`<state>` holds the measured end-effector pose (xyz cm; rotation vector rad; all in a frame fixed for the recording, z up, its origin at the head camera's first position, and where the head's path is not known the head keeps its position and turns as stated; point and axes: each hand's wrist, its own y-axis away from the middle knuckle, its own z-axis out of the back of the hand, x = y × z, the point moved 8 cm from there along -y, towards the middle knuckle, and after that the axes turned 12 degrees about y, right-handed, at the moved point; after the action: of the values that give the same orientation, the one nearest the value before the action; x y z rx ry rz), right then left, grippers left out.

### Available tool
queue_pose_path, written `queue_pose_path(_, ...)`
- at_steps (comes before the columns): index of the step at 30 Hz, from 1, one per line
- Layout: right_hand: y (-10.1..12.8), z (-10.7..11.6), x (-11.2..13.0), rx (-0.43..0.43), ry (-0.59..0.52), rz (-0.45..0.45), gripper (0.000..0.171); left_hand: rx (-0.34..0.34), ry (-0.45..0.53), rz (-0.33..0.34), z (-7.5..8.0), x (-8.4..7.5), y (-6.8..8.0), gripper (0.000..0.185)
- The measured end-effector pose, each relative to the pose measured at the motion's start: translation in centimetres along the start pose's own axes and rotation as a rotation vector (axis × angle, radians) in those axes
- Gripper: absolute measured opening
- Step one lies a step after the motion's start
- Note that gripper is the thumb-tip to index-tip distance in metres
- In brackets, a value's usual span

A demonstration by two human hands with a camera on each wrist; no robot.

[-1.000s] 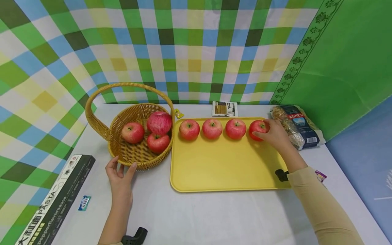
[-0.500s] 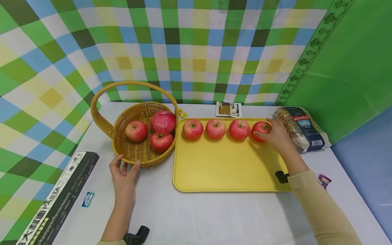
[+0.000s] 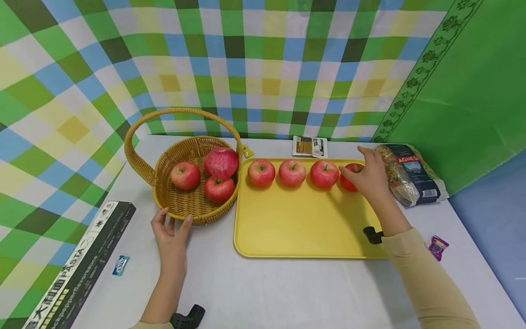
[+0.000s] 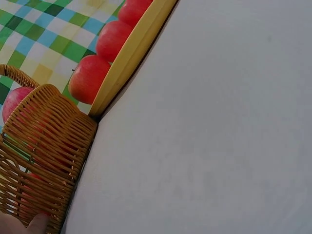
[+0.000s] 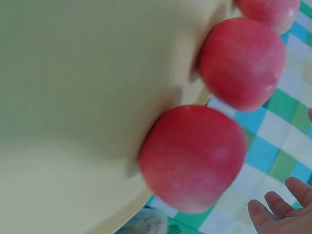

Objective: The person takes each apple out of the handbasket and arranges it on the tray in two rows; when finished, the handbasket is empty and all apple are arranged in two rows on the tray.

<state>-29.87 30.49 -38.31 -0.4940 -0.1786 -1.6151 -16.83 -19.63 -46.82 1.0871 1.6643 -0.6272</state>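
A woven basket (image 3: 193, 205) with a hoop handle holds three red apples (image 3: 185, 175). My left hand (image 3: 172, 224) rests against its near wall, fingers spread; one fingertip (image 4: 36, 224) touches the weave. Beside it a yellow tray (image 3: 300, 219) carries a row of red apples along its far edge. My right hand (image 3: 363, 171) hovers over the rightmost apple (image 3: 347, 183), partly hiding it. In the right wrist view that apple (image 5: 192, 156) sits on the tray, and the fingertips (image 5: 282, 214) are straight and clear of it.
A black pasta box (image 3: 78, 269) lies at the front left with a small blue sweet (image 3: 120, 265) beside it. A bag of pasta (image 3: 411, 176) lies right of the tray, a small packet (image 3: 310, 146) behind it, a purple sweet (image 3: 437, 246) at the right. Checked cloth backs the table.
My right hand has let go of the rightmost apple and lifted its fingers off it. The left hand stays against the basket.
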Motion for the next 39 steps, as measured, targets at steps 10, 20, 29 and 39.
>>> queue_pose_path(10, 0.7, -1.0, 5.8, 0.038, -0.125, 0.06, 0.079, -0.013, 0.001, -0.016, 0.5, 0.2, 0.0, 0.068)
queue_pose_path(20, 2.5, -4.3, 14.6, 0.145, -0.279, 0.206, 0.079, -0.016, 0.029, -0.04, 0.0, 0.4, 0.5, 0.069)
queue_pose_path(29, 3.8, -7.3, 21.9, 0.179, -0.336, 0.304, 0.078, -0.01, 0.081, -0.04, -0.6, 0.3, 0.6, 0.066)
queue_pose_path(39, 5.1, -9.8, 26.1, 0.22, -0.414, 0.264, 0.083, -0.022, 0.06, -0.017, -0.5, 0.5, 0.6, 0.066)
